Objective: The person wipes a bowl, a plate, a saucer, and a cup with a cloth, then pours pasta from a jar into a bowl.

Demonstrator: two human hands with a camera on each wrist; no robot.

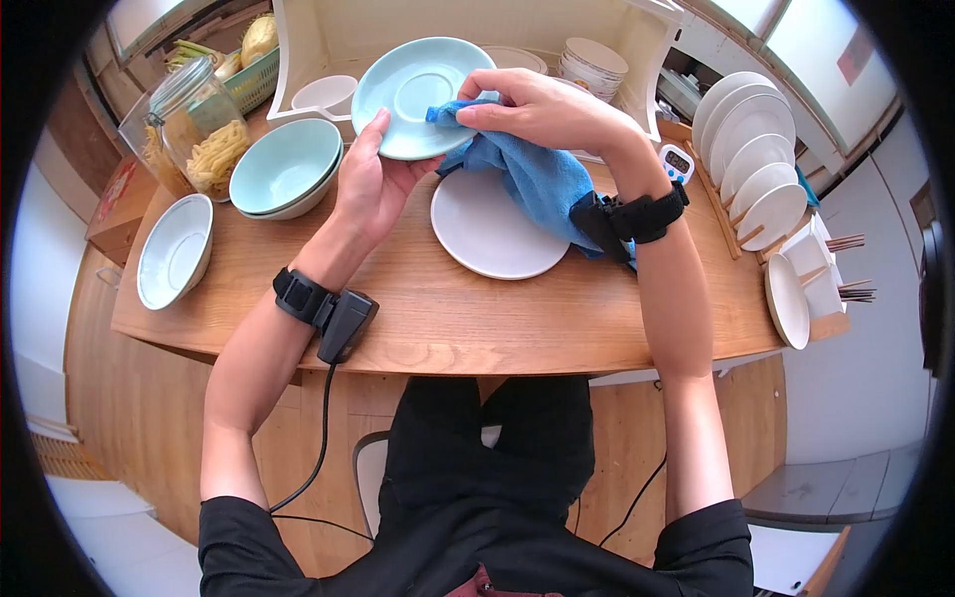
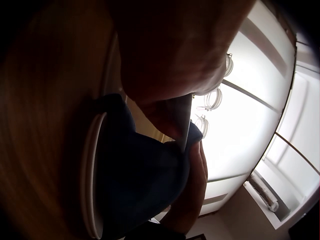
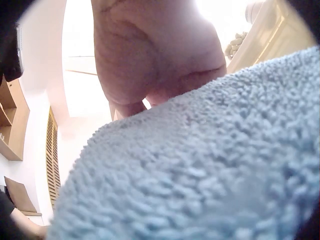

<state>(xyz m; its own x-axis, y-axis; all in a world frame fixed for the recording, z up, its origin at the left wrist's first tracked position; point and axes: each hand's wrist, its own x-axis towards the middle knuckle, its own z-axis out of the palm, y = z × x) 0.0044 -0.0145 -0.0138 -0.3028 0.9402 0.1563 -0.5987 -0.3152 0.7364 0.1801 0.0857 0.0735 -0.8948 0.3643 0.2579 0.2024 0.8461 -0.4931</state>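
Tilted above the table, a light blue saucer is gripped at its lower left edge by my left hand, thumb on the upper face. My right hand pinches a blue towel over the saucer's right side. The rest of the towel hangs down across a white plate lying on the table. In the left wrist view the dark towel drapes beside the white plate's rim. Towel fabric fills most of the right wrist view, below the palm.
Light blue bowls, a white bowl and a glass jar of pasta stand on the left. On the right are a rack of upright plates and a small timer. Behind, a cream cabinet holds stacked bowls.
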